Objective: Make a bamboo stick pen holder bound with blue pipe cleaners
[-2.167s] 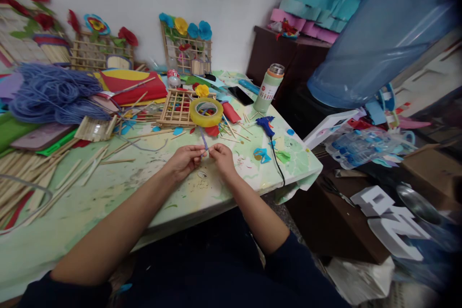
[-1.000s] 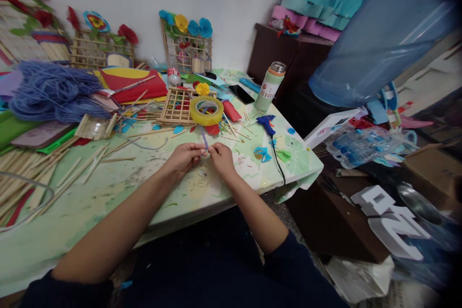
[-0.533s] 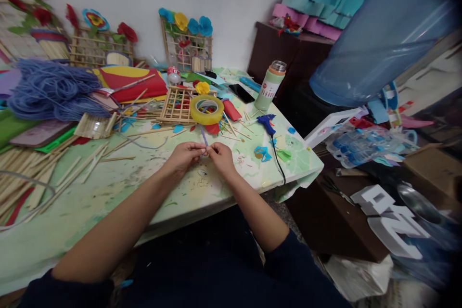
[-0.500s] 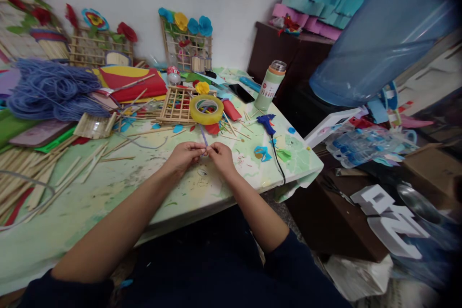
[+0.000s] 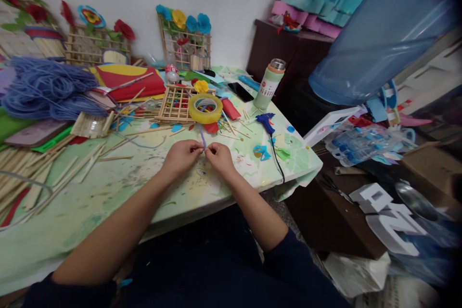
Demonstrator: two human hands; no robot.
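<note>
our left hand (image 5: 183, 155) and right hand (image 5: 220, 158) are pinching the purple cord (image 5: 202, 136), apparently steadying its near end; it is running toward the tape roll (image 5: 205, 118). over the surface (image 5: 139, 192) we are holding both hands close, probably for finer control.

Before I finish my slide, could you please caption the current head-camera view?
Both hands pinch a purple cord at a cluttered table, yellow tape and a blue glue gun nearby.

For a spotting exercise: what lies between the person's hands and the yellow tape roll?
In the head view, a purple cord runs from the left hand and right hand toward the tape roll, beside red paper.
</note>
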